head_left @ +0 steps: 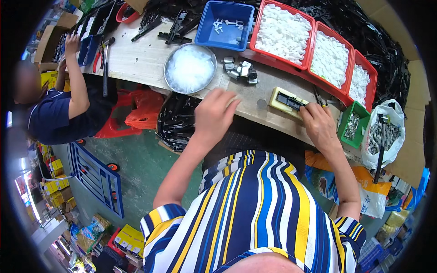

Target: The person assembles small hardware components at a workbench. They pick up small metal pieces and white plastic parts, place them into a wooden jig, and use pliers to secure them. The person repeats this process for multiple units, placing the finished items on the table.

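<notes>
In the head view, the person in a blue, yellow and white striped shirt stood at a long wooden workbench (136, 59). The left hand (214, 116) hovered palm-down over the bench edge, just beside a round metal bowl (169, 77) heaped with small clear plastic bits. Its fingers were loosely curled with nothing visibly gripped, though whether a small piece sat under the palm could not be told. The right hand (318, 125) rested at the near end of a pale yellow jig block (278, 99) that carried a black part (290, 101) in its slot. Its fingertips touched the block's edge; they were bent down, and whether they pinched anything could not be told.

Between the bowl and the jig lay a cluster of small grey metal and black pieces (241, 70). Behind them stood a blue bin (214, 36) with a few white parts, and to its right three red bins (309, 27) filled with white plastic caps. A green bin (359, 111) of metal parts sat just right of the right hand, with a white plastic bag (396, 113) of metal pieces beside it and a hammer (380, 150) standing in the bag. Black strip parts (175, 120) lay piled in a box under the bench.

At the far left, another person in a dark blue shirt reached a raised hand (72, 44) toward a blue tray (86, 50) on the bench, near red-handled pliers (98, 59).
</notes>
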`<state>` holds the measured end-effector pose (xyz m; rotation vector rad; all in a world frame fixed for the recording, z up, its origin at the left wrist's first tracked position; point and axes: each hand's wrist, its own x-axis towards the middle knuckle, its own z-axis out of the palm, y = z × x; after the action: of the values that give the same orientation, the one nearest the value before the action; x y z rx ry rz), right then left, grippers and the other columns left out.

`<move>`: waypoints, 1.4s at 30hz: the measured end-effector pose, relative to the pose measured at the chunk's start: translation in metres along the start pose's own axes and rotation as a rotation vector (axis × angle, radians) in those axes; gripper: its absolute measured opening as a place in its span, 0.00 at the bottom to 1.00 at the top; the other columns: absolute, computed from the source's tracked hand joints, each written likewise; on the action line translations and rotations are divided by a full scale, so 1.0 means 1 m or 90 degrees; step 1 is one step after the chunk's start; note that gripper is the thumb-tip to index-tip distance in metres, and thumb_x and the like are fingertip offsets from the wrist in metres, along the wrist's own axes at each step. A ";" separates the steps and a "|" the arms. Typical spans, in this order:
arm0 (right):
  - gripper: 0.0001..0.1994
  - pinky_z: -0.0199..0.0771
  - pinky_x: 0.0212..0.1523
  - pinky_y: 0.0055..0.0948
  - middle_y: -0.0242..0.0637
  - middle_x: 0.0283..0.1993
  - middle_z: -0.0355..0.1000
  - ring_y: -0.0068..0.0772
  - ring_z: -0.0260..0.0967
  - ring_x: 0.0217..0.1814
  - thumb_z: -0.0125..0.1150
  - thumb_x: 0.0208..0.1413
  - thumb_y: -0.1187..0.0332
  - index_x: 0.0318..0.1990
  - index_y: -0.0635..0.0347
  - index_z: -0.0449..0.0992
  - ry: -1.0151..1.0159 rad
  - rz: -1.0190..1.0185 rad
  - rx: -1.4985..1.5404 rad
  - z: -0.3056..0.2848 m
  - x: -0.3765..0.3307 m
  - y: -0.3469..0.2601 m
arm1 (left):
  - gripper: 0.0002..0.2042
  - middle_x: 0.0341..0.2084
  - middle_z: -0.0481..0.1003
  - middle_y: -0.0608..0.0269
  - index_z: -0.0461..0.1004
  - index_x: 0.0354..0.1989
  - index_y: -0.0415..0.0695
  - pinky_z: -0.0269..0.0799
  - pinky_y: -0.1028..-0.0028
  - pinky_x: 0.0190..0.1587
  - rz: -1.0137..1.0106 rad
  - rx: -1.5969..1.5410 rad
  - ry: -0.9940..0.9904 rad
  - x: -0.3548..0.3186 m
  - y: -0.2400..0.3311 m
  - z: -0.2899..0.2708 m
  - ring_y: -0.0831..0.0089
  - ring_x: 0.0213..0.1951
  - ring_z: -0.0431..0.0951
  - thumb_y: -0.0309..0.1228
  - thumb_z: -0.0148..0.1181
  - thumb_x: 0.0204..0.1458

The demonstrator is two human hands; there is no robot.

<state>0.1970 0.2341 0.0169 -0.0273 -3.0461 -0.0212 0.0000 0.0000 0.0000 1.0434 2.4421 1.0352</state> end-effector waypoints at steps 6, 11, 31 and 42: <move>0.11 0.69 0.42 0.32 0.36 0.36 0.66 0.33 0.69 0.41 0.56 0.47 0.72 0.39 0.64 0.76 0.041 -0.031 -0.028 -0.002 -0.005 -0.001 | 0.10 0.38 0.71 0.54 0.76 0.38 0.37 0.72 0.60 0.43 0.280 0.202 0.088 0.068 0.013 0.034 0.54 0.42 0.73 0.24 0.66 0.47; 0.09 0.70 0.40 0.33 0.38 0.36 0.66 0.35 0.69 0.41 0.56 0.45 0.73 0.35 0.66 0.76 0.041 -0.017 -0.062 0.007 -0.006 -0.011 | 0.08 0.37 0.72 0.52 0.77 0.38 0.34 0.71 0.61 0.41 0.281 0.116 0.097 0.078 0.012 0.038 0.54 0.38 0.75 0.24 0.64 0.50; 0.16 0.72 0.40 0.39 0.42 0.39 0.74 0.45 0.73 0.42 0.68 0.49 0.72 0.46 0.64 0.76 0.308 0.064 0.324 0.001 0.097 -0.021 | 0.12 0.32 0.80 0.66 0.79 0.47 0.38 0.65 0.83 0.32 -0.155 -0.761 -0.053 0.057 0.031 0.041 0.83 0.32 0.75 0.31 0.63 0.59; 0.14 0.69 0.33 0.20 0.30 0.38 0.78 0.15 0.69 0.34 0.67 0.58 0.65 0.46 0.66 0.80 -0.029 0.296 0.934 -0.002 0.051 0.020 | 0.13 0.40 0.75 0.64 0.78 0.51 0.36 0.71 0.81 0.42 0.156 -0.512 -0.186 0.054 0.042 0.044 0.80 0.39 0.75 0.22 0.62 0.56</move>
<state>0.1468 0.2549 0.0245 -0.5728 -2.2350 2.0694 0.0059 0.0810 0.0001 1.0925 1.4562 1.6074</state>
